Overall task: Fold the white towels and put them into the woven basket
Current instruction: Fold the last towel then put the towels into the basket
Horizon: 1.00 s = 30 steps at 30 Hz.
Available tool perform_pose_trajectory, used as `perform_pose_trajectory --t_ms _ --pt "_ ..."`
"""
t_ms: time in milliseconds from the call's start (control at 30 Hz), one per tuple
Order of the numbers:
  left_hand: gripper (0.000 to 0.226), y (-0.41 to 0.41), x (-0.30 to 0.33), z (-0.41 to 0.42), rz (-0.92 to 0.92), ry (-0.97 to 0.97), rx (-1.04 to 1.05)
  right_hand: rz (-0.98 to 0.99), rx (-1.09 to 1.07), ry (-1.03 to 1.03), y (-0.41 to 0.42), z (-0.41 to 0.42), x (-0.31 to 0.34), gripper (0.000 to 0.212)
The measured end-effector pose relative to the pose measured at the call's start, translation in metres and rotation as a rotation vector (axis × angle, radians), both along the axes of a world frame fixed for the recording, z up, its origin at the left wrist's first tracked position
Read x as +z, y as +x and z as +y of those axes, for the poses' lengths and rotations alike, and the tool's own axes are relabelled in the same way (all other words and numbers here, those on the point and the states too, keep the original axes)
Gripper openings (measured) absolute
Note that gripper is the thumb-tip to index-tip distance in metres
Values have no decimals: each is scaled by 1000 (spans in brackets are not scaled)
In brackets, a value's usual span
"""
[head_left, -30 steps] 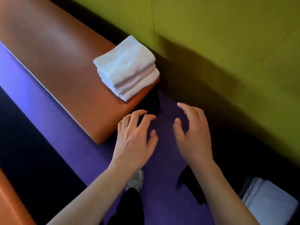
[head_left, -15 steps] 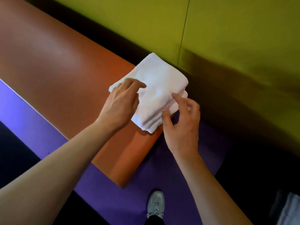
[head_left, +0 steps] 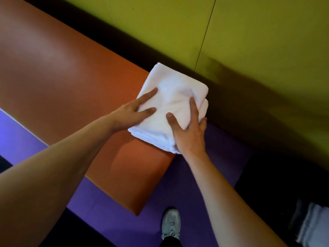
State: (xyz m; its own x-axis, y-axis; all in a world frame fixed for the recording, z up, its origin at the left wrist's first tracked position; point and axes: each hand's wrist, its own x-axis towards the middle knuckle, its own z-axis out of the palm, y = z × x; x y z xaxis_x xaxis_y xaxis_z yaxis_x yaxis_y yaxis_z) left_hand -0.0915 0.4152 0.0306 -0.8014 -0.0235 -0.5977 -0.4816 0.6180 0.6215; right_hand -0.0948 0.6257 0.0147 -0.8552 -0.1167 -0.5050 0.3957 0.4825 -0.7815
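Observation:
A stack of folded white towels (head_left: 176,97) lies on the end of the orange bench (head_left: 71,82), close to the wall. My left hand (head_left: 131,113) holds the stack's left edge, with the thumb and one finger lying on top and the other fingers hidden. At the near right corner my right hand (head_left: 188,132) grips the stack: thumb and forefinger on top, the remaining fingers wrapped round its side. No woven basket is in view.
A green wall (head_left: 249,32) with a dark base strip runs right behind the bench. Purple floor (head_left: 178,184) surrounds the bench end, and my grey shoe (head_left: 170,221) stands on it. More white cloth (head_left: 315,227) shows at the dark bottom right edge.
Both hands have gone from hovering over the floor to the towel stack. Since half a second ago they have settled flat onto its top and taken hold of its sides.

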Motion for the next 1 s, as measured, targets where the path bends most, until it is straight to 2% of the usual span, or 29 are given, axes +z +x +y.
perform_pose_trajectory --t_ms 133,233,300,367,500,667,867,1000 --pt "71 37 2 25 28 139 38 74 104 -172 -10 39 -13 81" --pt "76 69 -9 55 152 106 112 60 141 -269 -6 62 -23 79" --pt "76 74 -15 70 191 58 201 55 135 -336 -5 69 -26 76" --pt "74 66 -18 73 200 117 280 23 103 -430 -7 67 -29 72" --pt "69 56 -24 68 167 175 356 -48 42 -546 -10 58 -35 76" --pt "70 62 -23 74 194 92 373 -20 34 -582 -8 53 -39 74" --pt "73 88 -23 99 257 260 393 -36 15 -612 16 84 -44 72" --pt "72 110 -18 132 269 281 417 -43 -38 -630 41 115 -45 73"
